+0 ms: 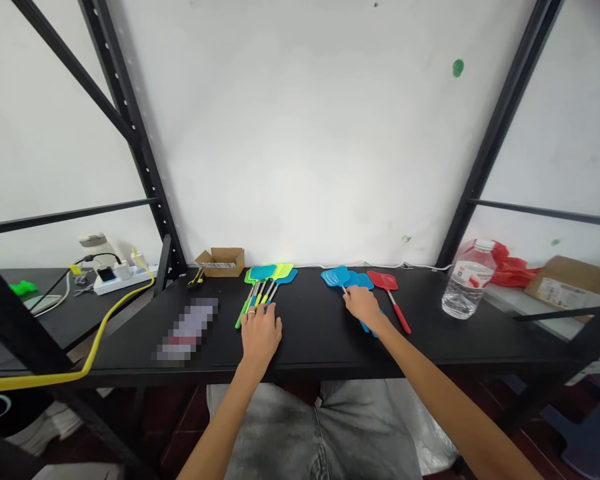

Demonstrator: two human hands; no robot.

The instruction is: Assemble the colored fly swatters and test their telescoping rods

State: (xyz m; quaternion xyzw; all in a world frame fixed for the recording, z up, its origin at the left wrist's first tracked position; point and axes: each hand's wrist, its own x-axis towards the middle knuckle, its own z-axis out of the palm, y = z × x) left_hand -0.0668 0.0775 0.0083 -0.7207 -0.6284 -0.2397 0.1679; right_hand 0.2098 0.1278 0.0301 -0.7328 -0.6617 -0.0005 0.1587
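Note:
On the left, several fly swatters with flat heads, metal shafts and coloured handles lie fanned in a bundle. A blue swatter (263, 271) tops it, with yellow-green swatters (283, 269) around and under it. My left hand (260, 333) rests over their handles, fingers apart. To the right lie more blue swatters, their heads overlapping. My right hand (364, 305) is closed around the shaft or handle of the leftmost blue swatter (336, 275); its grip part is hidden by the hand. Beside it lies a red swatter (383, 280), handle towards me.
A water bottle (469, 283) stands at the right of the black table (310, 347). An open cardboard box (223, 262) sits at the back left, near a black and yellow item (196, 280). A blurred flat item (190, 330) lies at left. A yellow cable (97, 337) crosses the left edge.

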